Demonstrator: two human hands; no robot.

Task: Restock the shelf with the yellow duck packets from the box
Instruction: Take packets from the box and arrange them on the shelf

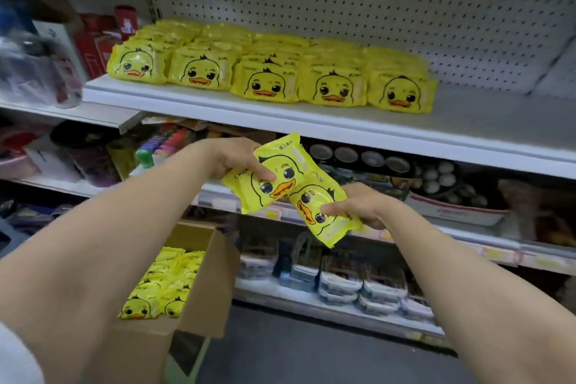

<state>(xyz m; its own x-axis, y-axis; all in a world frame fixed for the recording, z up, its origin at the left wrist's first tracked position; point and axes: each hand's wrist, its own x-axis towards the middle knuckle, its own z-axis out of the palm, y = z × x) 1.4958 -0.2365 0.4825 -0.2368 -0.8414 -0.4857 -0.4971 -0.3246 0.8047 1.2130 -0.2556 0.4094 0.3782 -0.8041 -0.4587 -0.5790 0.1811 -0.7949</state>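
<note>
My left hand (232, 159) grips a yellow duck packet (274, 174) held tilted in front of the shelving, thumb across its face. My right hand (355, 207) holds a second duck packet (321, 215) just below and right of the first, and the two overlap. On the white shelf (311, 121) above stand several rows of duck packets (268, 72), faces forward. An open cardboard box (199, 284) at lower left holds more duck packets (162, 287).
White pegboard (343, 3) backs the shelf, with bare shelf surface to the right of the packets. Red boxes (93, 47) and bottles stand to the left. Lower shelves hold pans (358, 156), trays and stacked containers (358, 290). Grey floor lies below.
</note>
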